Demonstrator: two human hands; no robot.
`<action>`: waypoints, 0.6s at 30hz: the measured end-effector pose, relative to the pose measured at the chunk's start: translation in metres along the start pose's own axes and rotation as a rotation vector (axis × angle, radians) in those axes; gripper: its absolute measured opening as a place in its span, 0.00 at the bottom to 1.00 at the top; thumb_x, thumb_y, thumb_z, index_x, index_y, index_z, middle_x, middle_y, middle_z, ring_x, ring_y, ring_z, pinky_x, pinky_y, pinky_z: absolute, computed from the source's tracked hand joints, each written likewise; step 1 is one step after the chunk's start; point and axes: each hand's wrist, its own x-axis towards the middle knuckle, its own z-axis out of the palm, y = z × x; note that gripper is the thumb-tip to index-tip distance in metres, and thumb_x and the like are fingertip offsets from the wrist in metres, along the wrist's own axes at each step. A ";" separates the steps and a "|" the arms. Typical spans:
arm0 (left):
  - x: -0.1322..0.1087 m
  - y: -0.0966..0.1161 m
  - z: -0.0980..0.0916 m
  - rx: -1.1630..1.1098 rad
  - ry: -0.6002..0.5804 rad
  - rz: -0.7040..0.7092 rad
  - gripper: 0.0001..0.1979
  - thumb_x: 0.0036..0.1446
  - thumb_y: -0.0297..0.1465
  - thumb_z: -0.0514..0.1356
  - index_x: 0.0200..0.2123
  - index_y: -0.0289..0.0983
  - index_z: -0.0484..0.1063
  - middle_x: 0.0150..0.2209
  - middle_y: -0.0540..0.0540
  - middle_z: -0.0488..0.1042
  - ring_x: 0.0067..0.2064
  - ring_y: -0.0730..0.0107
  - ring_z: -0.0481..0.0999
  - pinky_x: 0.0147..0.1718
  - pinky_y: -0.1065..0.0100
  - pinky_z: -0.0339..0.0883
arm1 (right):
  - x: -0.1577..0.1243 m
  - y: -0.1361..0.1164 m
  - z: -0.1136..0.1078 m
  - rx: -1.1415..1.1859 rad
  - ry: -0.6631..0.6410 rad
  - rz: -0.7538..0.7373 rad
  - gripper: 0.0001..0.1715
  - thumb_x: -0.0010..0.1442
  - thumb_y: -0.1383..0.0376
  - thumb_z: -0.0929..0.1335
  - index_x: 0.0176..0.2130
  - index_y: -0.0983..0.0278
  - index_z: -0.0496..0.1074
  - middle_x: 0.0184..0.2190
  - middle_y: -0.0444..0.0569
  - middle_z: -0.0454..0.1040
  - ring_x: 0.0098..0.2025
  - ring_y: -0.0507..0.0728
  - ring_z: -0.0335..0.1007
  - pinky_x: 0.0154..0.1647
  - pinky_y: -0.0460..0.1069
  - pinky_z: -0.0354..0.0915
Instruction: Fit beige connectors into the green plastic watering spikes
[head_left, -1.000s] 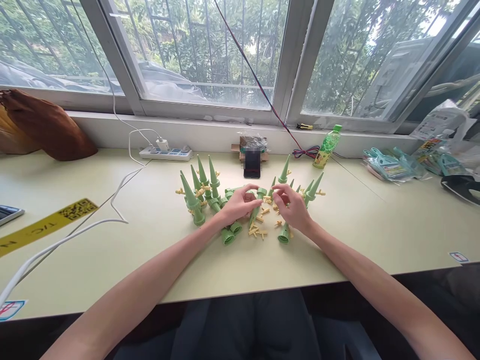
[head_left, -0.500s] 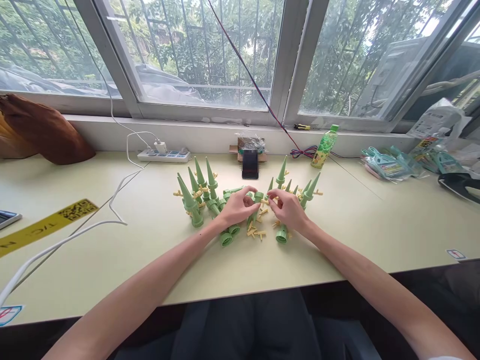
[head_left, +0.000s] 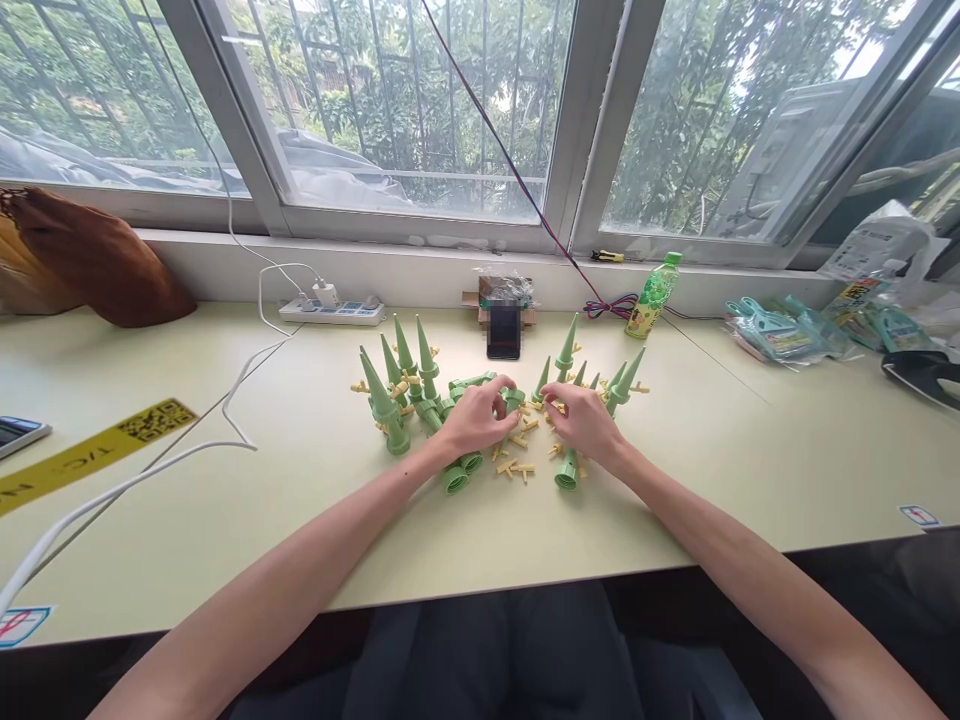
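Both hands, left [head_left: 480,412] and right [head_left: 581,412], meet among green cones [head_left: 382,400] and yellow pegs [head_left: 507,468]

The left curls round a green collared piece [head_left: 514,398], apparently to steady it; the right's fingertips are narrowed just beside it, and I cannot tell whether they hold anything. Loose T-shaped pegs lie between and below on the bench [head_left: 712,430], presumably for easy reach. Cones stand in groups on either side, likely on their broad ends for stability: smooth, plastic-looking, tapering sharply above wider collars, while toppled green cylinders [head_left: 454,480] show round, hollow mouths
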 end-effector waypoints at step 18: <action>0.000 -0.005 0.001 0.123 -0.078 0.066 0.11 0.57 0.38 0.58 0.33 0.35 0.72 0.20 0.52 0.68 0.21 0.74 0.65 0.27 0.69 0.59 | -0.003 -0.003 0.000 -0.211 -0.115 0.045 0.13 0.61 0.67 0.67 0.47 0.63 0.72 0.38 0.51 0.75 0.37 0.57 0.72 0.36 0.49 0.63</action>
